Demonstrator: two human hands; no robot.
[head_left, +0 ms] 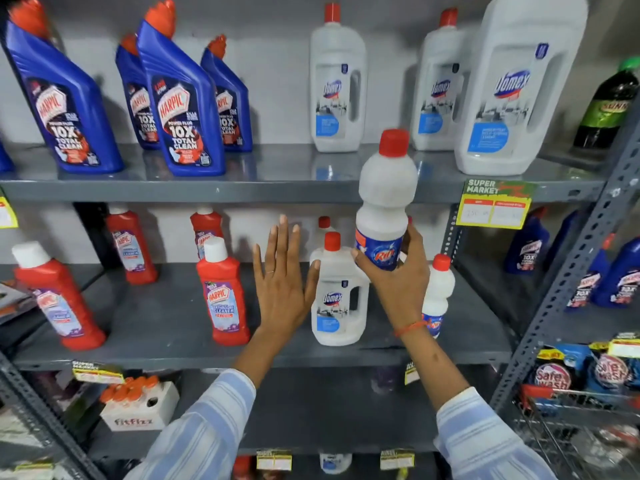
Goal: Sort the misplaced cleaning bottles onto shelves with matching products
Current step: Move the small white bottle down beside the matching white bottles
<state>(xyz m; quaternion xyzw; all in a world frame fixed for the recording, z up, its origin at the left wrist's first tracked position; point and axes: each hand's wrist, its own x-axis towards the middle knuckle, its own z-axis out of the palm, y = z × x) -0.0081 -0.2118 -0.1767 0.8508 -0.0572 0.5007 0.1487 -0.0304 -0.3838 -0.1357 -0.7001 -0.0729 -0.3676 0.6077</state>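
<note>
My right hand (394,275) grips a white Rin bottle (384,199) with a red cap, held upright in front of the middle shelf (166,317). My left hand (282,275) is flat and open, fingers spread, just left of a small white Domex bottle (337,299) standing on that shelf. Another Rin bottle (438,292) stands behind my right wrist. Red Harpic bathroom cleaner bottles (227,296) fill the middle shelf's left side. On the top shelf (277,188), blue Harpic bottles (180,102) stand left and white Domex bottles (337,88) right.
A large Domex jug (516,88) and a dark green bottle (606,105) stand at the top shelf's right end. A second rack on the right holds blue Harpic bottles (620,278). A Fitfizz box (138,407) sits on the lower shelf. A wire basket (581,424) with Safewash packs is at bottom right.
</note>
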